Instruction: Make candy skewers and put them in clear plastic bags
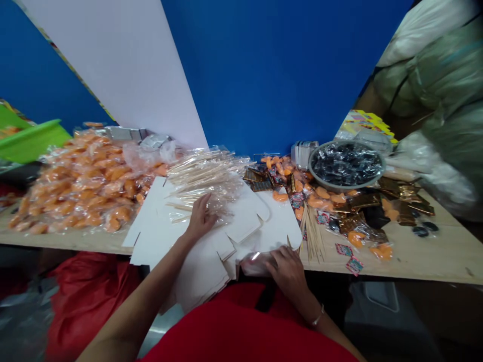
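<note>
My left hand lies on the near side of a heap of thin wooden sticks in clear wrappers, its fingers stretched out. The heap rests on stacked flat white cardboard pieces. At the table's front edge is my right hand, fingers curled and thumb beside a clear plastic bag. A thin stick tip shows at its fingers; what lies within the grasp is hidden. Just beyond that hand is a bundle of loose wooden sticks.
Orange pieces in clear bags pile up on the left. A round grey tub of black wrapped items stands back right, with gold packets and small printed sachets before it. Blue panels rise behind the table.
</note>
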The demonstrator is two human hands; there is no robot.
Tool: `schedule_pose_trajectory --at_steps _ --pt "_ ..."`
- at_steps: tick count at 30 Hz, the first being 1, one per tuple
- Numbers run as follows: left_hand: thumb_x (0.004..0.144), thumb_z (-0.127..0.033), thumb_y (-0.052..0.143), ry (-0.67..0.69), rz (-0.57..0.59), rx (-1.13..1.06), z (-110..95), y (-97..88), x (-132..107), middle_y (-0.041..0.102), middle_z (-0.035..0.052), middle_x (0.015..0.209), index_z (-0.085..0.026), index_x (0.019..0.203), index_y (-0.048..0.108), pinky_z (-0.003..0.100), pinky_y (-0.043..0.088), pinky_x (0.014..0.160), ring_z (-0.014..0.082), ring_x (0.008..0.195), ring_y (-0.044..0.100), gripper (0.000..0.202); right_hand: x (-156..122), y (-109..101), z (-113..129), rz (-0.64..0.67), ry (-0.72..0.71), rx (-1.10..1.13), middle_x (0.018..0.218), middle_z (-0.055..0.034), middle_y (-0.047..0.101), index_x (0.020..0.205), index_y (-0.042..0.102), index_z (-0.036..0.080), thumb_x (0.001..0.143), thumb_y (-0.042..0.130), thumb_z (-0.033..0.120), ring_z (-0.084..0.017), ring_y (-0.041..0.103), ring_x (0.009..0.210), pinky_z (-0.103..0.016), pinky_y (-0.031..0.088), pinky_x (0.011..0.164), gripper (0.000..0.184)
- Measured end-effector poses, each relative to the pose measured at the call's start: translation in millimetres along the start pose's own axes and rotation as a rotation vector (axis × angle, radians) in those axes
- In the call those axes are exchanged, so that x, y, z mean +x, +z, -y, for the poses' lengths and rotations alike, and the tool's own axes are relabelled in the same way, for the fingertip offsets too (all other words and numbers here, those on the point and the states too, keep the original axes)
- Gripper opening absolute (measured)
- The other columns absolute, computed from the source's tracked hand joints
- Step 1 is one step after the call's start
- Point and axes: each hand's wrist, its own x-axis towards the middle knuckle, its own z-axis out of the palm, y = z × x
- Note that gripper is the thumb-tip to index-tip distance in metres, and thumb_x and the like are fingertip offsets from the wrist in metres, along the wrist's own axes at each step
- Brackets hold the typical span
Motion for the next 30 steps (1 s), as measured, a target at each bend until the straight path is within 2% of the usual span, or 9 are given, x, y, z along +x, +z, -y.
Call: schedule_pose_trajectory --at_steps 3,6,9,12,14,18,21,25,30 --pt "0.083 -0.032 0.052 0.123 0.029 0.000 -36.5 -0.8 -8.8 0.045 0.0156 0.132 -0.016 0.128 0.044 0.048 0.030 0.102 0.0294 0.123 0.039 0.048 3.3 2.5 -0.4 0.042 0.032 0.030 0.079 -0.0027 0.060 0.078 0.063 0.021 0.082 0.064 0.029 -0.023 0.057 0.081 -0.038 0.047 0.073 0.009" --pt "0.084 -0.034 0.056 0.352 0.323 -0.133 -89.4 11.5 -19.7 0.057 0.0099 0.114 -0.020 0.106 0.059 0.040 0.034 0.095 0.0249 0.109 0.048 0.027 8.1 2.8 -6.0 0.048 0.079 0.195 0.075 -0.0013 0.060 0.074 0.063 0.020 0.084 0.060 0.033 -0.020 0.057 0.076 -0.034 0.046 0.071 0.016" --pt "0.078 -0.042 0.064 0.449 0.548 -0.154 -128.1 34.4 -27.2 0.059 0.0080 0.104 -0.020 0.100 0.061 0.037 0.035 0.087 0.0239 0.098 0.050 0.031 11.3 -9.3 -31.0 0.012 0.207 0.355 0.074 -0.0019 0.064 0.081 0.064 0.020 0.088 0.050 0.032 -0.017 0.059 0.069 -0.027 0.045 0.062 0.020" --pt "0.082 -0.032 0.062 0.434 0.596 -0.107 -135.8 54.4 -27.9 0.059 0.0069 0.098 -0.019 0.093 0.061 0.036 0.035 0.084 0.0226 0.095 0.048 0.018 7.9 -34.3 -78.8 -0.088 0.471 0.268 0.071 -0.0038 0.066 0.092 0.066 0.020 0.087 0.046 0.029 -0.019 0.059 0.063 -0.028 0.042 0.058 0.023" --pt "0.086 -0.025 0.057 0.433 0.597 -0.124 -130.0 60.6 -26.4 0.058 0.0057 0.094 -0.018 0.085 0.060 0.034 0.036 0.083 0.0209 0.092 0.048 0.008 1.6 -51.7 -113.5 -0.227 0.603 0.226 0.073 -0.0079 0.066 0.081 0.068 0.018 0.080 0.055 0.030 -0.022 0.059 0.067 -0.032 0.043 0.063 0.018" --pt "0.089 -0.028 0.051 0.425 0.560 -0.257 -122.2 57.7 -24.6 0.059 0.0065 0.090 -0.017 0.083 0.060 0.034 0.038 0.083 0.0203 0.089 0.050 0.015 -9.5 -72.7 -147.7 -0.412 0.771 0.639 0.062 -0.0070 0.063 0.070 0.066 0.017 0.070 0.065 0.045 -0.022 0.057 0.062 -0.036 0.046 0.064 0.029" --pt "0.087 -0.033 0.053 0.318 0.488 -0.469 -134.2 48.6 -22.4 0.059 0.0087 0.099 -0.017 0.096 0.061 0.036 0.041 0.085 0.0217 0.095 0.052 0.019 -7.6 -78.2 -129.6 -0.367 0.750 0.921 0.066 -0.0060 0.066 0.085 0.066 0.018 0.076 0.058 0.058 -0.023 0.063 0.065 -0.038 0.051 0.067 0.042" --pt "0.083 -0.032 0.061 0.147 0.460 -0.679 -172.7 35.1 -11.6 0.061 0.0076 0.102 -0.018 0.107 0.058 0.033 0.044 0.085 0.0203 0.096 0.055 0.028 5.5 -84.8 -82.5 -0.132 0.598 1.402 0.092 -0.0114 0.072 0.100 0.063 0.021 0.086 0.039 0.065 -0.026 0.067 0.091 -0.042 0.051 0.080 0.052" --pt "0.079 -0.031 0.066 0.052 0.367 -0.830 -213.0 31.0 7.3 0.064 0.0062 0.096 -0.017 0.106 0.060 0.029 0.045 0.079 0.0185 0.089 0.058 0.031 13.2 -91.5 -50.7 -0.020 0.418 1.400 0.098 -0.0138 0.071 0.121 0.053 0.019 0.089 0.026 0.065 -0.027 0.066 0.095 -0.044 0.050 0.084 0.063"
